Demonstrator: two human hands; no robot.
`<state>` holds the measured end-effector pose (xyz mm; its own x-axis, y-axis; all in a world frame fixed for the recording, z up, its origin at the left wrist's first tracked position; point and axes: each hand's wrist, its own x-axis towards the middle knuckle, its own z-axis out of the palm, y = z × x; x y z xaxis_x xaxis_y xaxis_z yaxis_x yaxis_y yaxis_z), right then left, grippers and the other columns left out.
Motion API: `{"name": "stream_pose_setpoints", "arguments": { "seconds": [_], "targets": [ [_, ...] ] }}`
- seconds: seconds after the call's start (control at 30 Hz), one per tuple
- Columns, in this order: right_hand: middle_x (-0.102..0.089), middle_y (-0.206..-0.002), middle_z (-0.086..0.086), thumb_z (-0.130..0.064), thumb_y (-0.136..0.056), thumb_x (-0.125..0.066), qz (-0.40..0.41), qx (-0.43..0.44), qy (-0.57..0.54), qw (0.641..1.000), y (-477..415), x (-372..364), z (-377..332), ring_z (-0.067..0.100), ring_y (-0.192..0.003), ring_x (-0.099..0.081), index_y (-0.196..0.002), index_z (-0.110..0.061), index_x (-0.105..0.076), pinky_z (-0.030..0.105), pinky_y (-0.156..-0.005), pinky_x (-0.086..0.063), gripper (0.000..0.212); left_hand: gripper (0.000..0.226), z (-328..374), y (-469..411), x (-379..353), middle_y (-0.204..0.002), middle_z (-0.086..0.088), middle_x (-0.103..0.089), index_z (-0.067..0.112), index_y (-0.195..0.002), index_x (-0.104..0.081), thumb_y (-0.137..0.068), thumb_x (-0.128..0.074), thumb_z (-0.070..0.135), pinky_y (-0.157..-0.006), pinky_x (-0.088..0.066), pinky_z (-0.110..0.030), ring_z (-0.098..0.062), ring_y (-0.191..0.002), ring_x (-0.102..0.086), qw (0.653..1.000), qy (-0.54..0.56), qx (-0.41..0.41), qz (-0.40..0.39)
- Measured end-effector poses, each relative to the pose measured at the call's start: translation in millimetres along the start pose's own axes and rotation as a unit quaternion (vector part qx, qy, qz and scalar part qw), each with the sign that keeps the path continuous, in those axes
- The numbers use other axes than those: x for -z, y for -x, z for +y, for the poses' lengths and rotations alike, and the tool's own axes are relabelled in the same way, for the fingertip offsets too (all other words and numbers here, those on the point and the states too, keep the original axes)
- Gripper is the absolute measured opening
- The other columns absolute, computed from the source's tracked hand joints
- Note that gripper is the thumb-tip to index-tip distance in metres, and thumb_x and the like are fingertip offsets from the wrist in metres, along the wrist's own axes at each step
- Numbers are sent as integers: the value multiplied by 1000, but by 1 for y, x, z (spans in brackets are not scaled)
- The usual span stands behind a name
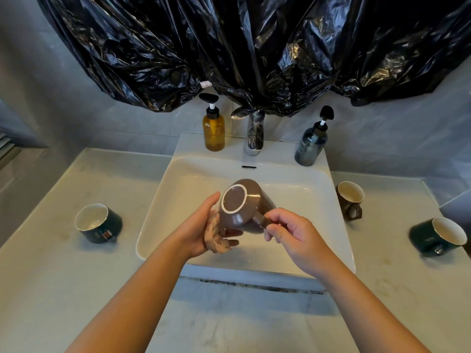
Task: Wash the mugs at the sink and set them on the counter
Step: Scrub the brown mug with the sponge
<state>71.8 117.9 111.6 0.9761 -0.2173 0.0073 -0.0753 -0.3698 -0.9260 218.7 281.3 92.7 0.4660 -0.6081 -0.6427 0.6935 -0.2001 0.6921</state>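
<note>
Crumpled black plastic sheeting (254, 47) fills the top of the frame, hanging over a pale marbled surface (51, 276) with a white rectangular sink (318, 200) set in its middle. Over the basin, at the centre, the brown mug (237, 212) is tipped with its pale-ringed base towards the camera. The right hand (288, 230) pinches its handle between thumb and curled fingers. The left hand (204, 225) cups the mug's side, its fingers curled round a speckled cloth (214, 235) pressed against it. A dark green mug (98, 224) at left bears small pale lettering and a sticker, both too small to read. Another green mug (437, 235) at far right has similar unreadable script. A second brown mug (349, 200) stands just beside the sink's right rim, its cream inside showing. Behind the basin, an amber pump bottle (213, 131) stands left of the chrome faucet (254, 136). A grey-blue pump bottle (309, 146) with illegible pale writing stands to the right.
</note>
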Motion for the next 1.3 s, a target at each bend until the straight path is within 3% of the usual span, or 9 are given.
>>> {"name": "stream_pose_setpoints", "arguments": {
  "seconds": [0.13,0.27,0.5,0.67,0.77,0.83,1.1,1.2,1.3],
  "targets": [
    [-59,-90,-20,-11,-95,-56,-21,129,183,974,-11,5,1,6,-92,-52,-97,-23,-67,16,-76,-44,16,72,20,10,3,-109,-24,-69,5,-113,-66,-80,-46,66,-81,-57,-46,-34,-97,-68,998,36,2,-42],
    [-69,-93,-5,-9,-84,-71,-68,263,395,878,-22,8,5,17,-90,-58,-97,-18,-70,30,-72,-51,16,64,26,14,5,-101,-24,-70,7,-109,-66,-74,-54,59,-78,-57,-46,-35,-85,-70,998,43,-2,-54],
    [-68,-97,-4,-12,-75,-82,-20,325,451,831,-31,10,15,17,-95,-55,-91,-22,-72,27,-77,-43,21,55,5,1,1,-105,-24,-68,10,-121,-58,-78,-59,44,-89,-51,-48,-36,-91,-65,994,86,-56,-35],
    [-51,-120,-11,-23,-88,-69,98,18,109,989,-23,-7,9,3,-106,-52,-120,-33,-56,15,-84,-45,36,49,2,-4,6,-101,-20,-70,15,-122,-57,-82,-55,45,-98,-42,-50,-35,-88,-65,988,98,-115,-33],
    [-64,-104,4,-33,-98,-52,76,-231,-234,941,-28,-14,-5,13,-78,-60,-112,-19,-60,26,-61,-45,21,52,3,-4,10,-101,-18,-71,19,-123,-55,-81,-64,48,-86,-47,-44,-34,-86,-68,987,77,-134,-35],
    [-66,-86,7,-37,-101,-43,38,-272,-355,894,-29,-14,-8,14,-63,-52,-97,-9,-65,25,-52,-35,35,71,3,-5,12,-104,-21,-69,16,-125,-55,-66,-74,53,-84,-46,-44,-36,-88,-66,988,49,-136,-52],
    [-54,-69,2,-29,-105,-34,0,-237,-372,898,-31,-18,-15,11,-54,-33,-78,-14,-42,21,-48,-22,32,58,0,-2,19,-96,-20,-54,10,-125,-47,-80,-57,44,-68,-49,-35,-33,-84,-47,973,-19,-226,-41],
    [-50,-70,4,-25,-106,-32,26,-196,-318,927,-31,-31,-22,12,-55,-31,-73,-13,-43,22,-49,-24,37,41,-3,2,12,-82,-9,-54,9,-121,-47,-92,-41,37,-55,-44,-28,-21,-70,-49,944,-105,-309,53],
    [-45,-67,2,-25,-105,-33,48,-162,-230,959,-37,-47,-27,12,-57,-30,-72,-11,-48,22,-51,-26,39,31,-13,9,8,-99,-9,-61,18,-126,-50,-100,-40,32,-68,-49,-35,-13,-81,-56,911,-137,-347,177]
  ]
}}
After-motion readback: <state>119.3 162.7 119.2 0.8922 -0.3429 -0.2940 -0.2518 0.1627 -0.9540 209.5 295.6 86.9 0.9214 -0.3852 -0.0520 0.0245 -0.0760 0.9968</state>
